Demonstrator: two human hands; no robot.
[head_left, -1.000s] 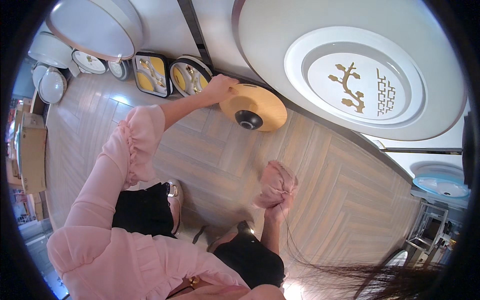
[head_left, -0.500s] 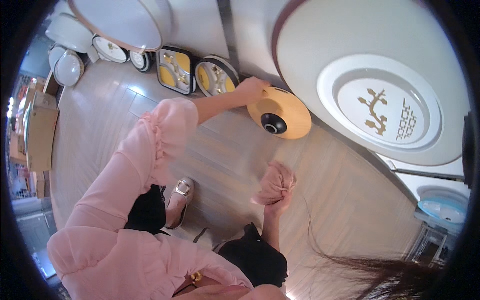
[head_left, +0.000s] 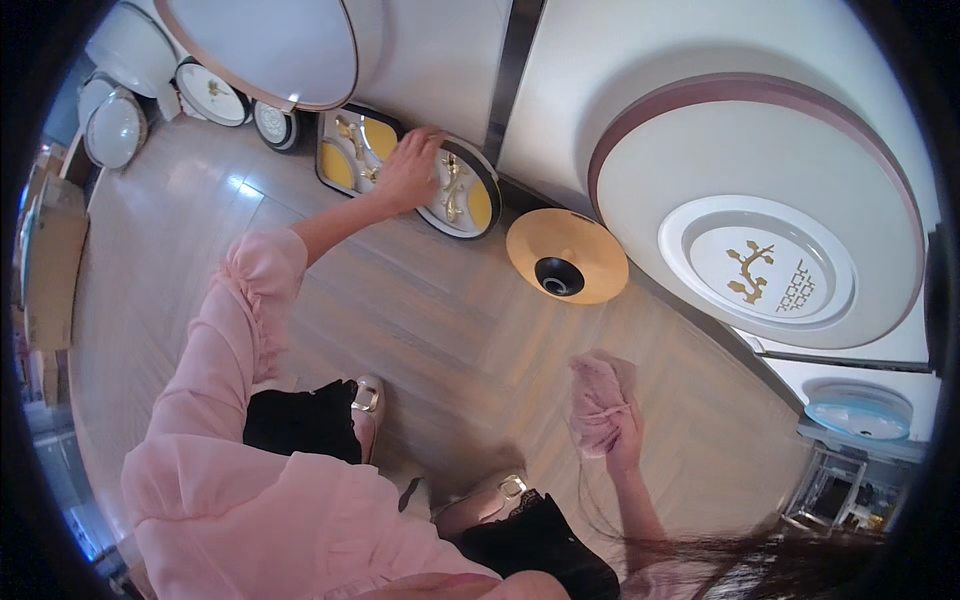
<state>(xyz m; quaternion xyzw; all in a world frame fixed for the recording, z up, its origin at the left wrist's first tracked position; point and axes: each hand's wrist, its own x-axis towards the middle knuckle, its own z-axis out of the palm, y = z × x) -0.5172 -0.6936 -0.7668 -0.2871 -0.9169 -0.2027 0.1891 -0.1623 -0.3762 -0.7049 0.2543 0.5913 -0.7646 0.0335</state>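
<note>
My left hand [head_left: 408,172] reaches forward to a round ceiling lamp [head_left: 470,190] with white, yellow and gold decoration and a dark rim. Its fingers close over the lamp's upper left edge, hiding part of it. Just left of it leans a square lamp [head_left: 340,172] in the same yellow and gold pattern. To the right, an orange dish-shaped lampshade [head_left: 600,252] with a black centre stands on the floor against the wall, touched by neither hand. My right hand [head_left: 627,445] grips a crumpled pink cloth [head_left: 598,400], held up above the floor.
A large round white lamp [head_left: 640,150] with a mauve rim is mounted at the right, a blue-edged lamp [head_left: 860,412] below it. Another big round lamp [head_left: 270,50] overhangs the upper left. Smaller lamps [head_left: 213,92] line the wall. Cardboard boxes [head_left: 55,260] stand far left.
My left hand has let go of the orange lampshade and moved left to the round yellow and gold lamp. My right hand has shifted right with the pink cloth.
</note>
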